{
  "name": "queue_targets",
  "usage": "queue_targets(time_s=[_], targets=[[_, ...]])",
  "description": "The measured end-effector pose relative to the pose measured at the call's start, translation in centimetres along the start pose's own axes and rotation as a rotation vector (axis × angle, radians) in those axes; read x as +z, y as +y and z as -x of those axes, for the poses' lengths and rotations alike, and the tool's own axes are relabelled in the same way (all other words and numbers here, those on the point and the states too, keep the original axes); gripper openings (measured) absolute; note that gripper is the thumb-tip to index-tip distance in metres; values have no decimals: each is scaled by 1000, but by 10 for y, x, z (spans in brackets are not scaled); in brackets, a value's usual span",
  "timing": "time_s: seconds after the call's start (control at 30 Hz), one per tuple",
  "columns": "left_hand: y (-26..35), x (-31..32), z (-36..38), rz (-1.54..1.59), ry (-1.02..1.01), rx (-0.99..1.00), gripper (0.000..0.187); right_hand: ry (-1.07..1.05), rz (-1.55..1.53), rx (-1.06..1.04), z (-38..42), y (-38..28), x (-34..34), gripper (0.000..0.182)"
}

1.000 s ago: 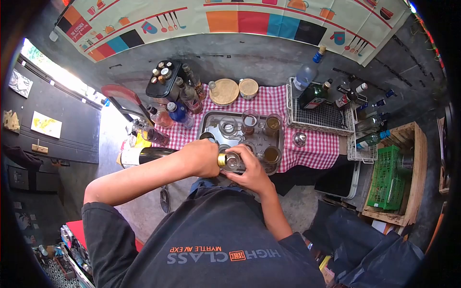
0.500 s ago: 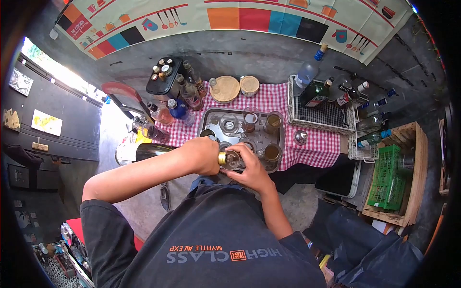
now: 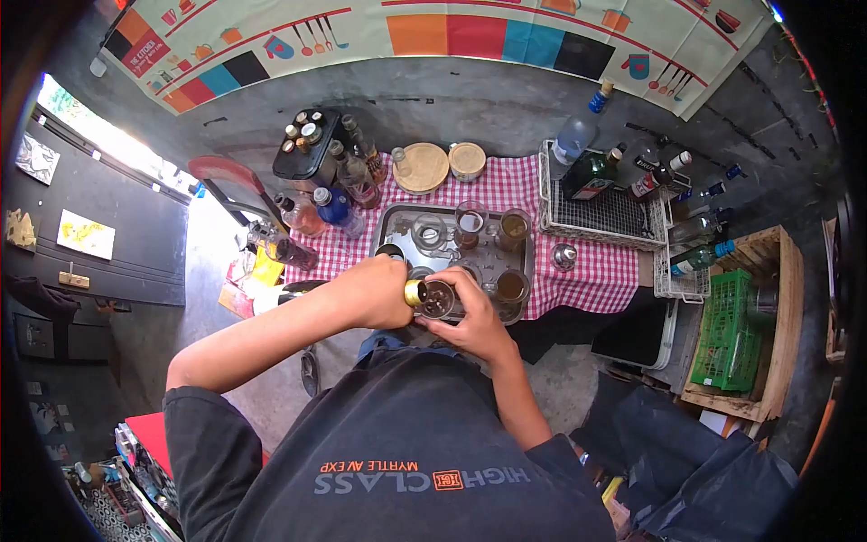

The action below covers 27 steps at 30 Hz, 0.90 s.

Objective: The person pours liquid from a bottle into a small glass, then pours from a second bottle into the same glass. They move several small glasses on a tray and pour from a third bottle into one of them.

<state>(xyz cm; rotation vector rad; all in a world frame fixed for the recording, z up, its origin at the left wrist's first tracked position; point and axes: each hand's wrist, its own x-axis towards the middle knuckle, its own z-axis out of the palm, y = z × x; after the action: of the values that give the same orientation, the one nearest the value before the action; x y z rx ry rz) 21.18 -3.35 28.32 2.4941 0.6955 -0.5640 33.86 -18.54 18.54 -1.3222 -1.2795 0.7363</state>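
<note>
My left hand [image 3: 384, 291] is wrapped round the neck of a dark wine bottle [image 3: 302, 288]. Much of the bottle is hidden behind my forearm. Its gold-foiled mouth points right, at the rim of a small clear glass [image 3: 439, 302]. My right hand [image 3: 470, 312] holds that glass from the right, fingers curled round it, over the near edge of a metal tray [image 3: 384, 228]. Behind my hands on the tray stand an apparently empty glass [image 3: 429, 232], one with dark liquid [image 3: 470, 226] and glasses of brownish liquid [image 3: 512, 287]. A metal cup [image 3: 390, 250] is beside my left hand.
Several bottles [image 3: 339, 210] crowd the left of the checked cloth [image 3: 591, 294]. Wooden lids [image 3: 420, 168] lie at the back. To the right are a wire rack of bottles [image 3: 601, 237], a small metal shaker-like item [image 3: 564, 258] and a wooden crate [image 3: 784, 316] holding a green basket.
The bottle's mouth has shifted slightly left and up from the glass, and its body has swung further behind my left forearm. My left elbow has moved slightly right and down.
</note>
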Motion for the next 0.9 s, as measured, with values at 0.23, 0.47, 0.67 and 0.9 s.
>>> queue_targets(time_s=[0.23, 0.47, 0.67, 0.9], targets=[[-14, 9, 3, 163, 67, -17, 28, -2, 31, 22, -5, -4, 2, 58], [-51, 41, 0, 386, 197, 60, 19, 4, 82, 56, -11, -3, 12, 55], [-78, 54, 5, 556, 311, 65, 23, 28, 158, 109, -14, 3, 27, 54], [-133, 72, 14, 787, 623, -36, 27, 98, 220, 188, -24, 26, 52, 53]])
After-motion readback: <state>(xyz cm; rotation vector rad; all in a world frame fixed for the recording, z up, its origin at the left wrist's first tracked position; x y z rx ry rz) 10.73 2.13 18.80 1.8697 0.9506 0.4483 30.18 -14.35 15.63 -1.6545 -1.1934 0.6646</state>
